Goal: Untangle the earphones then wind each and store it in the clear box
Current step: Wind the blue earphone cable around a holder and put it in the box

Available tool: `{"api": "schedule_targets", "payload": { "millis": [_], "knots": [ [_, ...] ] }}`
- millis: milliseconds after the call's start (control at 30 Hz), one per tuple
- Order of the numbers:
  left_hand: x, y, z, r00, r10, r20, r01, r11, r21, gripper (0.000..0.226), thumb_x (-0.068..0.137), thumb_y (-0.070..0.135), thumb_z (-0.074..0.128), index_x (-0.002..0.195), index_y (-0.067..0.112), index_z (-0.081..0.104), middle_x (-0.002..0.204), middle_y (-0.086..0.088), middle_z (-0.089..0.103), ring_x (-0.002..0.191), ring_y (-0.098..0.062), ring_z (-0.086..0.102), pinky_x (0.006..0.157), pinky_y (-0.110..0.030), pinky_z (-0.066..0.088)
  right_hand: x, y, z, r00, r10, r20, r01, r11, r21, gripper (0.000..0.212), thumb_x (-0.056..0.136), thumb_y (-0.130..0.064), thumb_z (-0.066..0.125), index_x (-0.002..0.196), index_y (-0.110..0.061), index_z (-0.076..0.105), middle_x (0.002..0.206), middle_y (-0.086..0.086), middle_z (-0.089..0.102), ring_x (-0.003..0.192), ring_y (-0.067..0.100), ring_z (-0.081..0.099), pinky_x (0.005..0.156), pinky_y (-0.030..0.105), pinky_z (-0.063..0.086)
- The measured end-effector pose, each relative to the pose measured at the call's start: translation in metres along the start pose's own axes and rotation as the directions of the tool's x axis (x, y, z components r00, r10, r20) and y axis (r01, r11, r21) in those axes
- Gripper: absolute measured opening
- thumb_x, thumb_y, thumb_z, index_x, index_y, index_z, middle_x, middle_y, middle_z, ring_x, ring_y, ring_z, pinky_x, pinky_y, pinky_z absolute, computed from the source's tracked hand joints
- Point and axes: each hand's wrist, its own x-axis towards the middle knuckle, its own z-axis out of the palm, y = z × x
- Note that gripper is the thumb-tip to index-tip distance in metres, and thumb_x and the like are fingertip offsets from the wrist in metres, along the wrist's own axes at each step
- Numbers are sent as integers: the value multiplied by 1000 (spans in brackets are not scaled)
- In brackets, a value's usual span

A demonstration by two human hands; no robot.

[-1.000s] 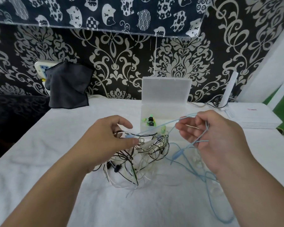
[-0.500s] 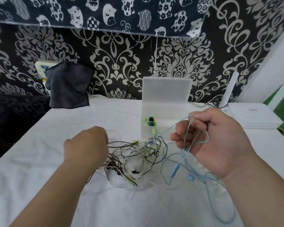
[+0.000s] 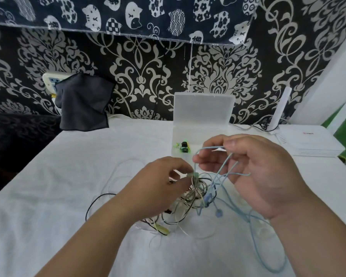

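- Right hand (image 3: 254,172) is up over the table (image 3: 68,176), fingers curled, and it has the blue earphone (image 3: 212,148): the thumb presses the cord against the index finger.
- That blue cord loops across the right fingers (image 3: 206,160) and drops down past the palm. It trails over the cloth in a long curve towards the near right edge.
- One blue earbud (image 3: 218,213) dangles low, just beside the pile.
- Left hand (image 3: 160,186) is right in the middle, thumb and fingertips closed in a pinch on a pale green piece at the top of the tangle of earphones (image 3: 188,200).
- The tangle is a knot of black, white and yellowish cords, sitting on the table between the two hands, partly under the left one. A black loop strays out to the left and a yellow-green plug (image 3: 162,229) pokes out on the near side.
- The blue cord runs into the right edge of the tangle; I cannot tell how far it is caught up.
- Clear box (image 3: 196,136) stands beyond the hands, its lid (image 3: 204,108) upright against the patterned wall.
- Inside the box, near its left wall, lies a green-and-black earphone (image 3: 184,147), bundled small.
- Off to the back left, a dark cloth (image 3: 82,104) hangs over the table's far edge; back right, a white router (image 3: 308,140).
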Motion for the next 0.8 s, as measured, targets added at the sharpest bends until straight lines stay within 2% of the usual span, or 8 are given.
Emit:
{"api": "schedule_targets", "payload": {
  "millis": [67,133,267,400,467,533,633,800],
  "knots": [
    [-1,4,-3,999,-40,-18,38,995,-94,5,91,33,68,87,31,64,67,12,67,49,-2,49,49,-20,39,0,-2,-1,999,4,-31,-2,999,44,30,68,-12,52,83,9,67,77,20,70,81,36,71,72,36,61],
    [-3,6,-7,998,-55,1,54,982,-179,11,91,26,69,86,26,60,65,-7,65,52,-15,44,50,-25,34,0,-2,1,999,16,-41,-13,998,69,32,68,-11,51,86,11,65,77,20,69,81,35,72,72,36,62],
    [-2,5,-8,985,-149,-84,115,940,-321,23,94,6,60,80,22,53,70,-15,62,62,-21,51,62,-37,37,3,0,3,996,12,-86,-9,1000,26,20,84,2,45,85,8,64,85,17,71,84,37,73,75,39,60],
    [0,11,-13,933,-318,-171,163,794,-586,18,97,-2,46,91,15,51,79,-10,75,71,-26,67,71,-40,47,2,0,-1,992,6,-129,-5,1000,9,39,95,3,35,76,1,70,101,21,74,88,41,73,77,41,59],
    [0,11,-16,924,-355,-145,182,738,-650,16,88,2,51,97,15,57,87,-10,77,86,-26,75,90,-42,51,1,-1,1,995,28,-94,-25,999,31,49,94,2,35,63,-6,72,97,27,73,89,42,72,78,41,60],
    [-2,13,-18,953,-291,-83,188,783,-593,20,77,20,62,96,19,68,93,-9,77,93,-22,73,97,-45,48,1,2,2,998,44,-39,-43,999,33,41,92,1,36,73,3,71,97,28,72,92,42,71,84,43,59],
    [-7,16,-12,987,-157,18,152,910,-386,25,72,34,77,93,20,71,89,-4,74,82,-11,70,81,-33,55,3,8,3,999,43,26,-43,999,21,36,91,0,37,84,11,70,98,27,72,95,41,71,87,44,58],
    [-5,14,-4,974,-173,-148,129,954,-270,17,79,17,82,76,18,65,58,11,64,48,1,55,49,-10,40,2,6,4,997,19,73,-25,997,78,32,82,-8,44,83,10,72,98,27,71,95,42,71,81,39,60]
  ]
}}
